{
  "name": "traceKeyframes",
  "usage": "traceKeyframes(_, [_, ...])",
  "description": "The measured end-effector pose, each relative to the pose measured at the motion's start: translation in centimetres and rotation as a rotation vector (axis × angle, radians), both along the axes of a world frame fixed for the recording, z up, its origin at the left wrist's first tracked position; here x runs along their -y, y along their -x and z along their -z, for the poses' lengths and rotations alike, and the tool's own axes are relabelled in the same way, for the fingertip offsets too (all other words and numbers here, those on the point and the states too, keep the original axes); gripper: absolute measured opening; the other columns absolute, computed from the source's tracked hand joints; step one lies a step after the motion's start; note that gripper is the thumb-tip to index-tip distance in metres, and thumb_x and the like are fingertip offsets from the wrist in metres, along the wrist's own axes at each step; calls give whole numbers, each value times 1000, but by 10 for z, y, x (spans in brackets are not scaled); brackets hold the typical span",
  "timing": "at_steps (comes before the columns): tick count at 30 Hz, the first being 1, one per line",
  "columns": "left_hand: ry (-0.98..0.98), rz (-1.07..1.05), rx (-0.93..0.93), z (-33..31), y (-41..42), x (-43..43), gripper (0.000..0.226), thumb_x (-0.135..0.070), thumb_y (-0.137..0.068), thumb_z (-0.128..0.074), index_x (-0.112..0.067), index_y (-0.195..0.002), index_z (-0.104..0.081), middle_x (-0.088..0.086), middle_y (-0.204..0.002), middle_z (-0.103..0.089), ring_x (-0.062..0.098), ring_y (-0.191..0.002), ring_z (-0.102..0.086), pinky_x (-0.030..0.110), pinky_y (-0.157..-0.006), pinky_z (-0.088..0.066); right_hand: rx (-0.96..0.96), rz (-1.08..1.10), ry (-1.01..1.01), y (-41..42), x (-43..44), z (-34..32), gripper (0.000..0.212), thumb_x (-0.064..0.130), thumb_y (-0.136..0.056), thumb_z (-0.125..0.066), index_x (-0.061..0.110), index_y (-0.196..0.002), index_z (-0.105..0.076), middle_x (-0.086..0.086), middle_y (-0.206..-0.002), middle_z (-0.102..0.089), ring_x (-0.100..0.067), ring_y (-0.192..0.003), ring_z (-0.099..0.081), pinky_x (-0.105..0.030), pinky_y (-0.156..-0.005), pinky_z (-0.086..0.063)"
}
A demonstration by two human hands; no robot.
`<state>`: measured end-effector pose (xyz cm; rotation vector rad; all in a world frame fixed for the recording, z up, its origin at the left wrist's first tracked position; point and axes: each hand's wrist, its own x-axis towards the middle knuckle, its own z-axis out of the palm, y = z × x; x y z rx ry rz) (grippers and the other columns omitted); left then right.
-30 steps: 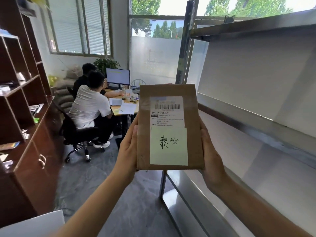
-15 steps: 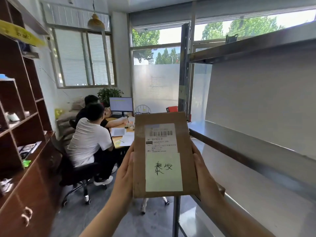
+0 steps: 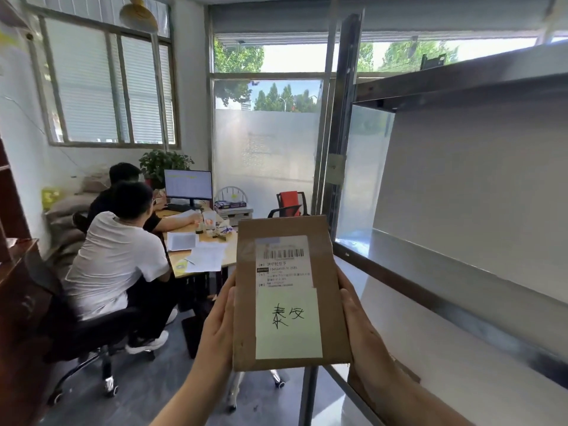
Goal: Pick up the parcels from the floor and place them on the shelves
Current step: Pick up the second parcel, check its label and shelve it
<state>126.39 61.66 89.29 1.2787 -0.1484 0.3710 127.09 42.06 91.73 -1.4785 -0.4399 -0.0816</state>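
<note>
Two shelf boards [image 3: 430, 298]: bare metal, fill R half of frame. 1 sec ago the view looked down over the lower levels. Now it has lifted, so the mid board's front lip runs from beside the parcel's upper part down to lower R, w/ the top board [image 3: 461, 84] across upper R.
Meaning for task: prob. the person has straightened up & is sizing up the mid level. Nothing is shelved yet, so placing comes next, likely a swing to the R.
Parcel [image 3: 289, 290]: lower centre of frame, in the air, upright, front face to cam, just L of the shelf upright [image 3: 344, 118]. It sat mid-frame 1 sec ago & is now lower in frame, same pose.
Parcel look: flat brown cardboard, tall rectangle, edges crisp, no dents seen.
Hands: L hand [image 3: 218, 327] clamps the L long edge, R hand [image 3: 359, 327] clamps the R long edge. Fingers are hidden behind. Grip unchanged.
Pale note [image 3: 287, 324]: lower half of face, handwritten black chars.
Printed label [image 3: 282, 259]: upper half, barcode on top, text below too small to read.
</note>
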Motion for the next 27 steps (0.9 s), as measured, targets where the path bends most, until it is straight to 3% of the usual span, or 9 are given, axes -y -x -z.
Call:
traceKeyframes(3, [-58, 41, -6, 6, -37, -28, 40, -33, -107, -39, -34, -145, -52, -3, -133, -70, 19, -119, -68, 42, -99, -55, -37, 53, 23, -25, -26, 6, 42, 27, -107, -20, 37, -144, -36, 10, -138, -58, -1, -111, -66, -15, -80, -56])
traceKeyframes(7, [8, 87, -41, 6, -88, -67, 34, -32, -104, -46, -47, -131, -61, -2, -134, -69, 22, -118, -69, 46, -99, -53, -87, 190, 90, -59, -62, 10, 41, 31, -106, -21, 43, -142, -37, 12, -140, -56, 1, -112, -65, -14, -78, -56])
traceKeyframes(11, [-37, 232, -13, -1, -132, -93, 47, -45, -96, -47, -44, -142, -52, -5, -142, -63, 20, -126, -64, 49, -106, -50, -107, 289, 12, -81, -91, 1, 39, 27, -106, -20, 39, -138, -39, 22, -123, -58, 16, -91, -67, -5, -65, -52])
traceKeyframes(13, [-35, 293, 5, -3, -153, -97, 48, -44, -94, -47, -42, -141, -53, -4, -140, -65, 21, -126, -64, 51, -106, -50, -116, 345, -3, -91, -97, -1, 38, 31, -105, -22, 38, -136, -41, 22, -120, -60, 14, -90, -68, -6, -63, -53])
traceKeyframes(17, [-106, 389, 32, -5, -189, -92, 44, -44, -91, -47, -46, -135, -56, -12, -131, -70, 15, -119, -69, 47, -102, -52, -96, 500, 63, -106, -93, 13, 47, 52, -94, -26, 53, -140, -35, 22, -137, -56, 1, -120, -60, -22, -95, -53])
traceKeyframes(19, [-149, 447, 31, -4, -204, -86, 44, -46, -93, -47, -49, -135, -56, -12, -136, -67, 15, -123, -66, 50, -106, -50, -93, 579, 95, -115, -86, 19, 40, 53, -98, -28, 57, -136, -39, 26, -132, -60, 2, -118, -61, -27, -99, -52])
traceKeyframes(22, [-171, 497, 20, -4, -222, -75, 37, -50, -91, -49, -63, -124, -60, -12, -140, -65, 15, -127, -63, 49, -108, -49, -155, 675, 97, -135, -70, 25, 43, 60, -97, -41, 52, -139, -45, 11, -131, -66, -13, -114, -67, -44, -99, -54])
traceKeyframes(24, [-175, 522, 10, -1, -232, -66, 35, -46, -95, -48, -64, -122, -60, -11, -137, -66, 15, -125, -65, 48, -106, -50, -166, 705, 101, -137, -67, 22, 36, 56, -101, -37, 61, -136, -41, 18, -132, -63, -8, -118, -64, -41, -100, -53])
traceKeyframes(27, [-183, 548, -42, 4, -249, -51, 37, -32, -104, -44, -58, -125, -60, -6, -126, -73, 21, -115, -71, 52, -102, -53, -136, 663, 96, -130, -67, 15, 41, 54, -101, -24, 65, -140, -28, 38, -135, -49, 12, -123, -50, -26, -102, -45])
